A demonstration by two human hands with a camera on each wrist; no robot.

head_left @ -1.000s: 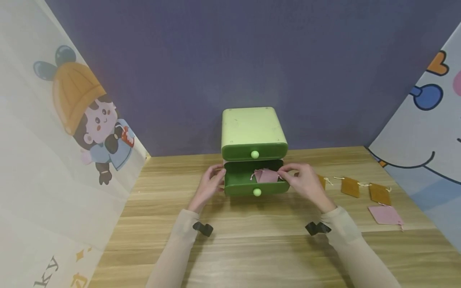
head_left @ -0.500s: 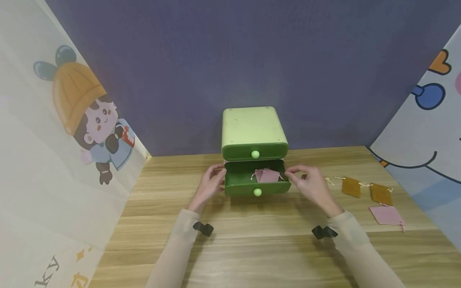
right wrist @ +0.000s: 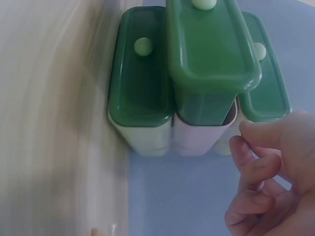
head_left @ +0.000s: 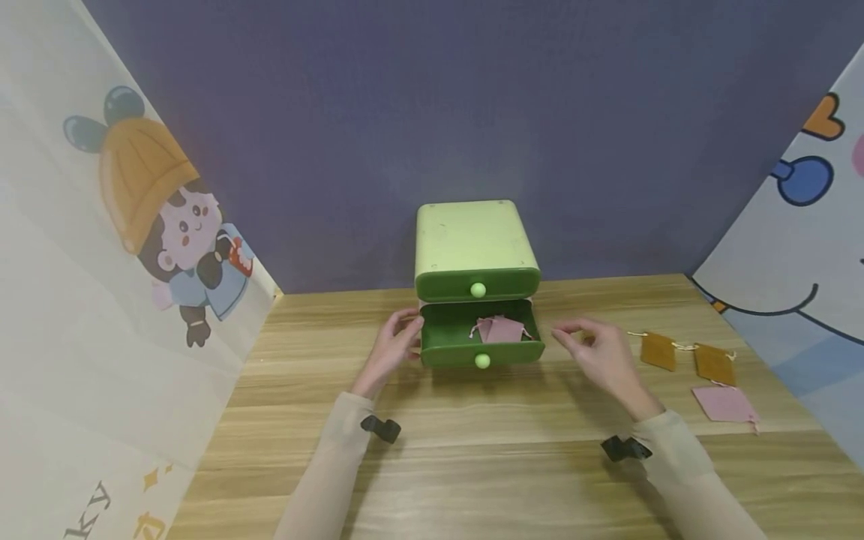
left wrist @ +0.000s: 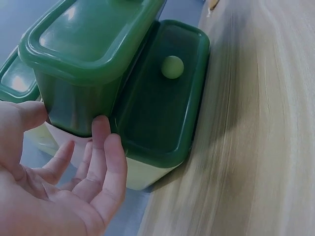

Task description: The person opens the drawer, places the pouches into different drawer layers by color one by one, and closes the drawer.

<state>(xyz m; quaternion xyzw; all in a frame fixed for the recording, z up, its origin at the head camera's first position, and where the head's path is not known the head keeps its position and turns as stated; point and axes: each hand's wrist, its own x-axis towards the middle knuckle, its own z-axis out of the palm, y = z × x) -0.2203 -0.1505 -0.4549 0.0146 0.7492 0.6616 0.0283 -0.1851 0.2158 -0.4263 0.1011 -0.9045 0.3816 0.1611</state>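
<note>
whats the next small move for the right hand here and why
Probably reach right for a brown pouch. The right hand is empty beside the open drawer, which already holds a pink pouch, while the left hand steadies the drawer unit. More pouches lie on the table.

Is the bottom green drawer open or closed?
Open. The lower green plastic drawer sticks out past the closed upper drawer, showing a pink cloth pouch inside.
</note>
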